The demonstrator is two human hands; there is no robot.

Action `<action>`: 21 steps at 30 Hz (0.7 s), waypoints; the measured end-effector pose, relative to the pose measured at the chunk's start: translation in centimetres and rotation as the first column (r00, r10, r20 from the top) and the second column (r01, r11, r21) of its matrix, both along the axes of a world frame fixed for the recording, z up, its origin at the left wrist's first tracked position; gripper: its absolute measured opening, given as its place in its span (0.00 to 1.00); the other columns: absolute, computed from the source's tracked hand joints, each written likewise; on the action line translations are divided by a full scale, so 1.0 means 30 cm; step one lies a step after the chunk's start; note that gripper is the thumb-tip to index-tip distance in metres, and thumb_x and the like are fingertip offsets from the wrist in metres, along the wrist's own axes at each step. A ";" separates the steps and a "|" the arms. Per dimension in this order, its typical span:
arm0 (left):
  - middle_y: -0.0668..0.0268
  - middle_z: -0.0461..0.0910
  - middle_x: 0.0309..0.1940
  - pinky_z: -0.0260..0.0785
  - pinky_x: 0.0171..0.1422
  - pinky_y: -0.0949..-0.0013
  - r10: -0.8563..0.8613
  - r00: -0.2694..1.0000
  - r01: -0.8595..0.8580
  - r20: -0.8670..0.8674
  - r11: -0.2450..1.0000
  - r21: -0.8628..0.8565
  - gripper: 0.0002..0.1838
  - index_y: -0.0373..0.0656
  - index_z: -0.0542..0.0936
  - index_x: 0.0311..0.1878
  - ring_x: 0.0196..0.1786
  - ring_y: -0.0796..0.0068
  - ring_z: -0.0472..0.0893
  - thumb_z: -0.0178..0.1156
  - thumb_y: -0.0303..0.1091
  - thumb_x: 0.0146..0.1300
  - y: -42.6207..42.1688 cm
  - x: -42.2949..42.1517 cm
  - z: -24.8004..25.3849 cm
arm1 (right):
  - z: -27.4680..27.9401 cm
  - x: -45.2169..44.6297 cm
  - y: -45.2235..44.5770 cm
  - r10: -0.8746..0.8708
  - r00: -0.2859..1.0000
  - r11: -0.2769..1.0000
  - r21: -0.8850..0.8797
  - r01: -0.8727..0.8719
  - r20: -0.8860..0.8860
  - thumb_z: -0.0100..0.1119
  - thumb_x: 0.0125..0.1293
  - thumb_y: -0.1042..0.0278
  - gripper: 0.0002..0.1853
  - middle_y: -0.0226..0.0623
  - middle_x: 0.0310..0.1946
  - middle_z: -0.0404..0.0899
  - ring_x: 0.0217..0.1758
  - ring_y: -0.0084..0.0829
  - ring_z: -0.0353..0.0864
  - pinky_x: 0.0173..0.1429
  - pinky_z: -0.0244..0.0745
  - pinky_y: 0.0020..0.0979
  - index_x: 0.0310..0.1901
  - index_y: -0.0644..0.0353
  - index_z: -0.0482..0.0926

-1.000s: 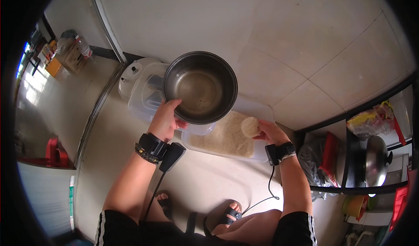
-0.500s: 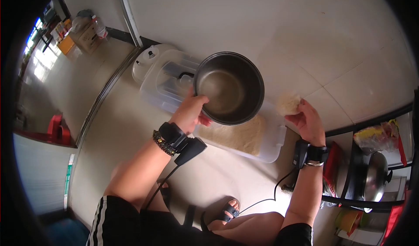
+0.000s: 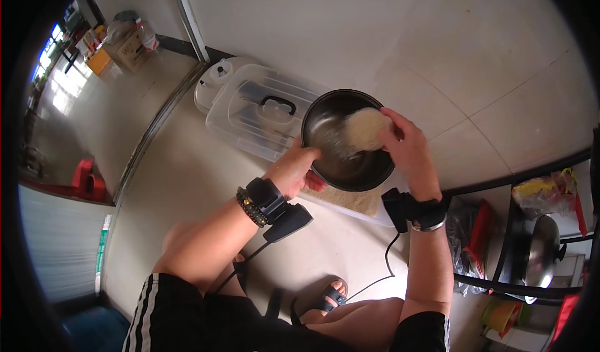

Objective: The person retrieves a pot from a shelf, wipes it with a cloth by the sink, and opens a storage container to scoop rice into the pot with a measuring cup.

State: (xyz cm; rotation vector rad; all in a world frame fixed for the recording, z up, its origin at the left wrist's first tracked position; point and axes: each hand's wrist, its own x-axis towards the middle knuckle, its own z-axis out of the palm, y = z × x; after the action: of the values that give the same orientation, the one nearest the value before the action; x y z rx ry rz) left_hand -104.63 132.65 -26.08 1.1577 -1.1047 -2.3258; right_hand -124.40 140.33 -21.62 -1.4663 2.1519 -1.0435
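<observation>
My left hand [image 3: 299, 169] grips the left rim of a dark round pot [image 3: 331, 168], thumb inside the edge. Over the pot's right side, my right hand [image 3: 409, 149] has its fingers closed on a scoop of rice [image 3: 367, 129]. The scoop's own body is mostly hidden by the rice and my fingers; the rice looks blurred at its lower left, over the pot. Beneath the pot, partly covered by it, is a clear plastic bin [image 3: 375, 218] with rice in it.
A clear lid with a black handle [image 3: 250, 111] lies left of the pot, beside a white round-ended container [image 3: 209, 89]. At the right, a black-edged shelf holds a metal lidded pan [image 3: 542, 252] and plastic bags. A cardboard box [image 3: 128, 51] stands at the far left.
My right hand has carried the rice up from the bin, out to the right, then back left over the pot. The pot has shifted right in view and sits tilted.
</observation>
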 end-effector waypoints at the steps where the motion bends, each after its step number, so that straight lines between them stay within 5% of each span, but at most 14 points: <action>1: 0.58 0.77 0.26 0.70 0.21 0.67 0.002 1.000 -0.002 0.008 1.000 0.005 0.13 0.36 0.70 0.45 0.20 0.66 0.77 0.48 0.31 0.59 0.000 0.001 0.000 | -0.016 0.009 0.001 0.011 0.999 0.999 -0.039 -0.012 -0.039 0.52 0.57 0.73 0.20 0.44 0.37 0.74 0.36 0.38 0.76 0.45 0.73 0.34 0.54 0.56 0.74; 6: 0.56 0.77 0.29 0.71 0.25 0.66 0.000 0.999 0.002 -0.037 0.999 0.042 0.12 0.34 0.71 0.43 0.24 0.65 0.77 0.47 0.31 0.60 -0.011 0.012 -0.022 | -0.022 0.082 0.008 0.094 0.885 0.963 -0.183 -0.196 -0.455 0.58 0.49 0.78 0.23 0.45 0.47 0.68 0.46 0.46 0.71 0.46 0.73 0.36 0.50 0.55 0.75; 12: 0.55 0.76 0.33 0.71 0.30 0.65 0.028 0.998 -0.023 -0.054 0.995 0.099 0.12 0.33 0.71 0.43 0.27 0.63 0.77 0.48 0.31 0.60 -0.026 0.025 -0.009 | 0.009 0.108 0.021 0.193 0.755 0.930 -0.129 -0.345 -0.626 0.54 0.45 0.86 0.27 0.42 0.53 0.64 0.56 0.46 0.65 0.50 0.73 0.34 0.51 0.52 0.75; 18: 0.54 0.76 0.33 0.71 0.31 0.64 0.083 0.992 -0.069 -0.096 0.987 0.143 0.12 0.32 0.70 0.43 0.26 0.63 0.77 0.50 0.31 0.60 -0.038 0.035 -0.006 | -0.005 0.091 0.029 0.206 0.665 0.888 -0.148 -0.435 -0.718 0.57 0.47 0.84 0.27 0.39 0.54 0.64 0.59 0.43 0.64 0.51 0.73 0.33 0.51 0.49 0.76; 21: 0.54 0.76 0.32 0.71 0.31 0.64 0.098 0.987 -0.078 -0.128 0.986 0.150 0.12 0.32 0.70 0.43 0.26 0.63 0.77 0.50 0.31 0.60 -0.050 0.043 -0.008 | -0.057 0.073 0.003 0.018 0.792 0.856 -0.400 -0.328 -0.610 0.59 0.52 0.80 0.25 0.39 0.54 0.63 0.59 0.40 0.65 0.51 0.72 0.31 0.54 0.49 0.74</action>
State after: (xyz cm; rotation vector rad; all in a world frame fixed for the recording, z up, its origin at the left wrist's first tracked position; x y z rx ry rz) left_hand -103.33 131.17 -26.32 1.0561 -0.8336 -2.4077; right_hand -122.22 140.42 -23.34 -2.4728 2.1320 -1.2412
